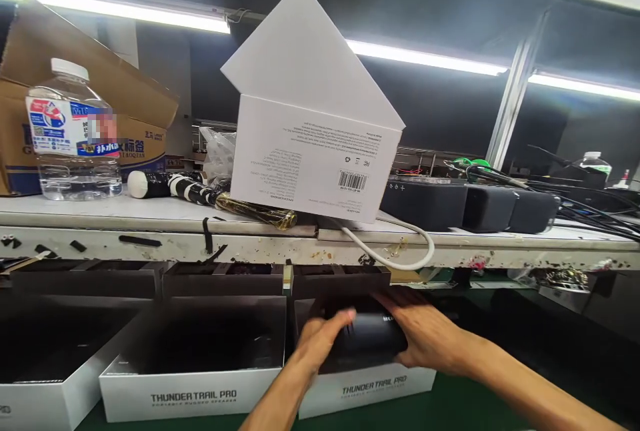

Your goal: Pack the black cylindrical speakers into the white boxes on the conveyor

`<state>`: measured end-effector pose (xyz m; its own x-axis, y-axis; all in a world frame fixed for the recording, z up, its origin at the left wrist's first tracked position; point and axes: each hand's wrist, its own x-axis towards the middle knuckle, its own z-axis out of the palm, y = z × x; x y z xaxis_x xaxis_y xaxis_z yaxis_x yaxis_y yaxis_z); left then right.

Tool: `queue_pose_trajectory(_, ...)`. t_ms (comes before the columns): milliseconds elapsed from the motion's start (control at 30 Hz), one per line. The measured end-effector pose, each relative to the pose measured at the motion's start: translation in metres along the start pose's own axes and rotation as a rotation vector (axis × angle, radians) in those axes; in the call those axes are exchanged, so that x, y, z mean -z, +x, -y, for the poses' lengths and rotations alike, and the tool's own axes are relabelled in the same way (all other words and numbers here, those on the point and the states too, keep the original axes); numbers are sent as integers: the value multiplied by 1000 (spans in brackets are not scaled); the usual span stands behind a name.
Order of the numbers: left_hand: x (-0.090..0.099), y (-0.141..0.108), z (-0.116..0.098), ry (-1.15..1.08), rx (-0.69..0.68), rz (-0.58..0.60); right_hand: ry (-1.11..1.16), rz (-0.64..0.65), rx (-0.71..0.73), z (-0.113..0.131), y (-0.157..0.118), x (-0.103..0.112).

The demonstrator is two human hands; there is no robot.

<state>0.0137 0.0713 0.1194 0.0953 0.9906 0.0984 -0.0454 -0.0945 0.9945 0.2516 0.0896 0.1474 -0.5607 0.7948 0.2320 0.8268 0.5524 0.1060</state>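
Observation:
A black speaker (373, 337) with white lettering is between my two hands, over the right-hand open white box (367, 394) marked THUNDER TRAIL PRO. My left hand (323, 341) is closed on the speaker's left side, its thumb on top. My right hand (425, 327) wraps the right end, its fingers partly hidden behind. How deep the speaker sits in the box is hard to tell in the dark interior. A matching open box (195, 394) stands to the left, with black inside.
Another white box (60, 397) stands far left. On the shelf (160, 244) above are a water bottle (75, 131), a carton (143, 144), a taped rod (195, 189), an upright white box (310, 157), a white cable (390, 263) and dark speakers (430, 204).

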Motion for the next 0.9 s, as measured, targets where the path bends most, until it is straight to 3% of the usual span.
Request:
queue_pose_trajectory(67,10,12,3,228,-63,-162,-27,15,-72,-6,13,0)
queue_pose_trajectory(133,20,22,12,525,-133,-252,-98,42,-111,-18,23,-3)
queue_pose_trajectory(267,36,30,36,1030,-88,-228,-274,61,-33,-38,34,-19)
queue_pose_trajectory(333,36,32,44,1156,-137,-144,-323,59,-6,-43,36,-27)
queue_pose_trajectory(433,25,43,51,1146,-146,48,-344,56,-34,-45,33,-33)
queue_pose_trajectory(633,-28,81,85,955,81,333,-360,63,-33,-54,21,-33)
queue_pose_trajectory(767,-64,94,116,820,185,374,-407,-37,-10,-68,5,-34)
queue_pose_trajectory(900,-78,94,129,755,262,353,-446,-96,-10,-77,-9,-35)
